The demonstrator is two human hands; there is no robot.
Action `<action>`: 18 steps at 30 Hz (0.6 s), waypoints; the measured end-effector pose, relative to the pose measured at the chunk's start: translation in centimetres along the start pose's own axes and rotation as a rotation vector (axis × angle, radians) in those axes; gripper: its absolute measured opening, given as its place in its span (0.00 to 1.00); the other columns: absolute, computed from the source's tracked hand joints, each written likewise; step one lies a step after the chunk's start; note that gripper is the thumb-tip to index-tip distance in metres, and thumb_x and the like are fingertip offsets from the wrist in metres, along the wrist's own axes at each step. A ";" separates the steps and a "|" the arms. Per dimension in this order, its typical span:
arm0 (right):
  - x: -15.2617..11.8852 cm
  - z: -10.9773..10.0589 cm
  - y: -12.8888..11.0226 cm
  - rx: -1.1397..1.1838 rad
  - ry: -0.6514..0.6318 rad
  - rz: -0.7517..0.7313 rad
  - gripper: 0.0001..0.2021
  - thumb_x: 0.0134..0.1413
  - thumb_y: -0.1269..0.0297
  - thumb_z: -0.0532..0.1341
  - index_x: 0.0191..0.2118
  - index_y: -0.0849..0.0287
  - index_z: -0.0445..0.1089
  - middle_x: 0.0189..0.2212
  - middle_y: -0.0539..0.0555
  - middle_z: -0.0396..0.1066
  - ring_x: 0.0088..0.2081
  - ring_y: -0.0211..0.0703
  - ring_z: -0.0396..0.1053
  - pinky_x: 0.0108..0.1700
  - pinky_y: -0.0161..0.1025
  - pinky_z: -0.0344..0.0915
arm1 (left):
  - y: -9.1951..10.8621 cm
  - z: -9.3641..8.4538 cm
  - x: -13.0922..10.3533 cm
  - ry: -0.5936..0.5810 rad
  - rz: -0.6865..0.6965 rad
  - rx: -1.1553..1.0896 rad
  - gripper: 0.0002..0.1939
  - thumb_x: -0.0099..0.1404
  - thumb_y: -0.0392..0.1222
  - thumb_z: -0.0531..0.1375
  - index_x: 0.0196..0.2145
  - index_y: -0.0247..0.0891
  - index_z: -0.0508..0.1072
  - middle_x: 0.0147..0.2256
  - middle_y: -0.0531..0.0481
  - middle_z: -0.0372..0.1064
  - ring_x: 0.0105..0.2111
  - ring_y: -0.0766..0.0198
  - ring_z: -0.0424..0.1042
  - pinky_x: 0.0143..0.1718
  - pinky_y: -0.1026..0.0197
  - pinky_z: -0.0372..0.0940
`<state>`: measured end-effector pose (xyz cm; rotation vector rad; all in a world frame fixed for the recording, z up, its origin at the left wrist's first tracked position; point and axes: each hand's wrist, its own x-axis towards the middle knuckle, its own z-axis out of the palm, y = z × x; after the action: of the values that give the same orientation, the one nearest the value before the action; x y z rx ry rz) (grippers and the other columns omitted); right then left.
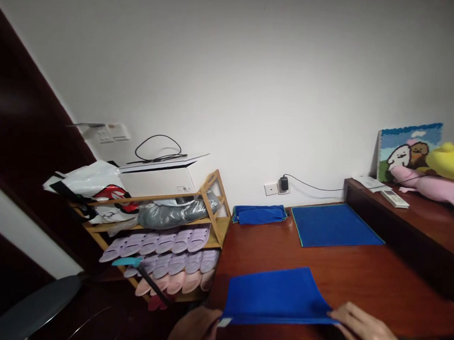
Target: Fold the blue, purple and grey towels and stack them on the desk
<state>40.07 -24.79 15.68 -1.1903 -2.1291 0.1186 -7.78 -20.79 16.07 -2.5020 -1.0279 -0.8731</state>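
Note:
A blue cloth (273,296) lies partly on the wooden table, its near edge lifted. My left hand (196,329) pinches its near left corner, beside a small white tag. At the near right corner, my right hand (367,327) has thumb and fingers closed on the cloth. Farther back, a second blue cloth (335,225) with green edging is spread flat. Left of it, near the wall, a folded blue cloth (260,214) rests on the table.
The table (260,254) meets a raised wooden ledge (431,218) bearing a remote (394,198), plush toys (433,187) and a dog picture (408,150). At left stands a shoe rack (218,226) with slippers, a white box (161,179) and bags. A black plug (283,182) sits in the wall socket.

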 end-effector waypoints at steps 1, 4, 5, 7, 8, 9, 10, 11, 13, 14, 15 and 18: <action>0.5 -1.9 0.2 0.015 -0.013 0.051 0.17 0.66 0.56 0.57 0.56 0.38 0.77 0.48 0.47 0.82 0.47 0.47 0.80 0.46 0.33 0.77 | -0.1 -0.8 2.0 0.013 -0.027 -0.015 0.11 0.75 0.40 0.54 0.47 0.48 0.77 0.37 0.53 0.82 0.35 0.62 0.82 0.41 0.63 0.77; 2.4 -7.4 1.7 0.063 0.043 0.183 0.18 0.64 0.46 0.59 0.51 0.42 0.80 0.46 0.54 0.81 0.49 0.54 0.79 0.50 0.43 0.77 | -0.3 -3.1 9.0 -0.007 -0.116 -0.118 0.10 0.72 0.42 0.58 0.46 0.51 0.79 0.38 0.55 0.83 0.37 0.61 0.82 0.42 0.61 0.77; 3.1 -9.0 2.5 0.078 0.066 0.208 0.19 0.62 0.43 0.60 0.49 0.43 0.81 0.45 0.56 0.81 0.47 0.56 0.79 0.50 0.45 0.77 | -0.3 -3.6 11.4 -0.043 -0.150 -0.173 0.10 0.71 0.43 0.59 0.45 0.50 0.80 0.39 0.54 0.83 0.37 0.60 0.82 0.43 0.61 0.77; 4.6 -11.7 4.4 0.102 0.104 0.250 0.20 0.60 0.40 0.60 0.46 0.45 0.82 0.45 0.59 0.81 0.44 0.57 0.79 0.48 0.48 0.77 | -0.3 -3.9 16.2 -0.158 -0.232 -0.317 0.10 0.70 0.47 0.61 0.42 0.47 0.82 0.39 0.53 0.83 0.38 0.60 0.81 0.44 0.61 0.75; 5.4 -12.8 5.6 0.108 0.114 0.268 0.21 0.59 0.39 0.61 0.45 0.46 0.82 0.45 0.60 0.80 0.43 0.57 0.78 0.47 0.49 0.77 | -0.4 -3.7 18.4 -0.210 -0.264 -0.391 0.11 0.69 0.48 0.61 0.41 0.45 0.83 0.39 0.52 0.83 0.38 0.59 0.81 0.43 0.61 0.75; 6.2 -13.7 6.8 0.108 0.117 0.284 0.23 0.59 0.38 0.61 0.46 0.48 0.81 0.46 0.61 0.80 0.43 0.56 0.78 0.46 0.48 0.77 | -0.5 -3.1 20.5 -0.252 -0.284 -0.462 0.12 0.69 0.49 0.62 0.40 0.43 0.83 0.39 0.51 0.83 0.38 0.60 0.80 0.42 0.62 0.74; 7.1 -14.4 8.2 0.104 0.116 0.297 0.24 0.58 0.37 0.61 0.46 0.49 0.81 0.47 0.61 0.80 0.43 0.56 0.78 0.45 0.48 0.77 | -0.6 -2.2 22.4 -0.284 -0.292 -0.524 0.13 0.68 0.50 0.62 0.40 0.41 0.83 0.38 0.51 0.83 0.37 0.60 0.79 0.40 0.62 0.73; 7.9 -14.9 9.7 0.097 0.110 0.309 0.25 0.58 0.37 0.61 0.46 0.51 0.81 0.46 0.61 0.80 0.42 0.55 0.78 0.45 0.47 0.77 | -0.8 -1.0 24.2 -0.307 -0.288 -0.575 0.14 0.68 0.50 0.62 0.40 0.40 0.83 0.38 0.50 0.82 0.36 0.60 0.79 0.39 0.63 0.72; 9.7 -15.6 12.9 0.072 0.092 0.330 0.27 0.58 0.36 0.60 0.46 0.53 0.80 0.45 0.60 0.81 0.40 0.54 0.79 0.44 0.46 0.76 | -1.2 1.9 27.6 -0.343 -0.261 -0.641 0.15 0.67 0.51 0.63 0.41 0.38 0.83 0.36 0.49 0.82 0.35 0.60 0.78 0.37 0.64 0.71; 10.8 -15.8 14.6 0.051 0.088 0.340 0.27 0.58 0.36 0.60 0.46 0.55 0.80 0.44 0.60 0.81 0.39 0.53 0.79 0.43 0.46 0.76 | -1.5 3.4 29.2 -0.353 -0.246 -0.659 0.15 0.67 0.51 0.63 0.41 0.37 0.83 0.35 0.49 0.82 0.35 0.60 0.78 0.37 0.64 0.71; 11.9 -16.0 16.4 0.023 0.092 0.350 0.27 0.59 0.37 0.60 0.45 0.55 0.80 0.42 0.60 0.82 0.38 0.53 0.79 0.43 0.46 0.75 | -1.8 5.0 30.9 -0.352 -0.231 -0.668 0.15 0.67 0.51 0.63 0.40 0.37 0.82 0.35 0.49 0.81 0.34 0.60 0.78 0.36 0.64 0.70; 15.8 -16.8 21.0 -0.102 0.171 0.387 0.24 0.60 0.41 0.60 0.43 0.57 0.80 0.39 0.58 0.82 0.38 0.52 0.78 0.45 0.47 0.73 | -2.5 8.8 36.2 -0.259 -0.188 -0.660 0.14 0.68 0.50 0.63 0.40 0.36 0.81 0.33 0.49 0.80 0.34 0.61 0.78 0.37 0.63 0.70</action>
<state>59.85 -4.32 28.54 -1.6031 -1.7561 0.0776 14.39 4.38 32.35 -3.1708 -1.2253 -1.1060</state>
